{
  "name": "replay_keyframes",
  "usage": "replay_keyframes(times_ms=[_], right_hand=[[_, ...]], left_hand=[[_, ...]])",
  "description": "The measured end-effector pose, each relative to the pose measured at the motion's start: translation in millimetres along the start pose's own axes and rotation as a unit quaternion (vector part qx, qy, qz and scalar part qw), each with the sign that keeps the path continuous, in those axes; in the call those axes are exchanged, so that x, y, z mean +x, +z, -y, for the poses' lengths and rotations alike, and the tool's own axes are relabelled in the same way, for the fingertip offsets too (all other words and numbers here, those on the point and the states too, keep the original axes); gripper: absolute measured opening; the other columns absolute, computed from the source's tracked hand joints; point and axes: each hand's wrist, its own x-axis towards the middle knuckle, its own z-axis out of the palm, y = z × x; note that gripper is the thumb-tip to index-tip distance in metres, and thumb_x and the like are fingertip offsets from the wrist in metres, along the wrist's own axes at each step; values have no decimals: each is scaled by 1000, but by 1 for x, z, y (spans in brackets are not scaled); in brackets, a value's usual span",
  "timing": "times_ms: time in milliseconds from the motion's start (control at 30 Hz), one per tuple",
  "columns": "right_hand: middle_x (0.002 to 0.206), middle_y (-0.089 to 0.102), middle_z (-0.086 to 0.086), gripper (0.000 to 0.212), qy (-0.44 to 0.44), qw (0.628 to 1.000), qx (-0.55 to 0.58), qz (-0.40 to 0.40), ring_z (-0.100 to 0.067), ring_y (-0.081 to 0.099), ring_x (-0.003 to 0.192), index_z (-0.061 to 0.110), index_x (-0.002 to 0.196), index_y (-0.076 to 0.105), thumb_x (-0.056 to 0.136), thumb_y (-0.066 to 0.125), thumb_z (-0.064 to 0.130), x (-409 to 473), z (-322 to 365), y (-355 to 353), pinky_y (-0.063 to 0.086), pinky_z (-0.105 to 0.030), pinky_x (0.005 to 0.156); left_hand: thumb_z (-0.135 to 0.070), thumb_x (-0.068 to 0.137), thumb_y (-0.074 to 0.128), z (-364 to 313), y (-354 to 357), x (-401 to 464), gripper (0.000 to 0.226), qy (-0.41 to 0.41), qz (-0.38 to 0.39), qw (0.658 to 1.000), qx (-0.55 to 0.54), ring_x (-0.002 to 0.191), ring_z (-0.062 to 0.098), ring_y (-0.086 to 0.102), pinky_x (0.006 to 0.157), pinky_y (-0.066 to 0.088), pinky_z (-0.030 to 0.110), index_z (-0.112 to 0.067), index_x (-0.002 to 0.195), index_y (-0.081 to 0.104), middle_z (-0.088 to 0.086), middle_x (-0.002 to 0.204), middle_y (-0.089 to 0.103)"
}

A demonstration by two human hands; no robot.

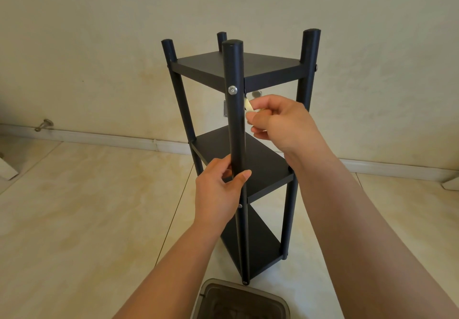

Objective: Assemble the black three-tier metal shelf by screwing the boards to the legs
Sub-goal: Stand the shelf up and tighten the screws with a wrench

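The black three-tier shelf (263, 159) stands upright on the tiled floor, with its three boards between four round legs. My left hand (218, 194) grips the nearest leg (234, 125) just below the middle board. A silver screw (232, 90) sits in that leg at the level of the top board (236, 66). Just right of the leg and below the top board, my right hand (278, 122) pinches a small pale object (248, 105); what it is cannot be told. Another screw head (240, 206) shows lower on the near leg.
A grey plastic container (244, 298) sits on the floor at the bottom edge, right in front of the shelf. A cream wall and white baseboard (99, 137) run behind. A metal door stop (44, 125) sticks out at the left. White objects lie at both side edges.
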Motion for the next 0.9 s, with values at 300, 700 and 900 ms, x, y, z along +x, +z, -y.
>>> replay_keyframes(times_ms=[300, 700, 900], right_hand=[[82, 55, 18, 23, -31, 996, -31, -74, -4, 54, 78, 19, 114, 66, 94, 55, 17, 0, 0, 0, 52, -24, 85], [81, 58, 13, 16, -12, 999, 21, -24, -8, 60, 79, 29, 89, 63, 92, 58, 14, -7, -2, 7, 53, -18, 72], [81, 57, 15, 10, 10, 999, 46, -19, -7, 59, 77, 27, 89, 61, 91, 60, 17, -4, -11, 10, 53, -16, 70]], left_hand=[[-31, 85, 66, 1, -1, 0, 29, 3, 3, 1000, -2, 80, -2, 53, 57, 39, 1, -26, 114, 63, -11, 98, 59], [-34, 84, 66, 2, 0, -1, 28, 3, -6, 1000, 15, 75, -2, 52, 55, 38, 1, -25, 110, 63, -14, 94, 56], [-35, 84, 66, 4, -1, 0, 28, 12, -4, 999, 29, 75, -4, 53, 55, 39, 1, -26, 111, 61, -16, 93, 55]])
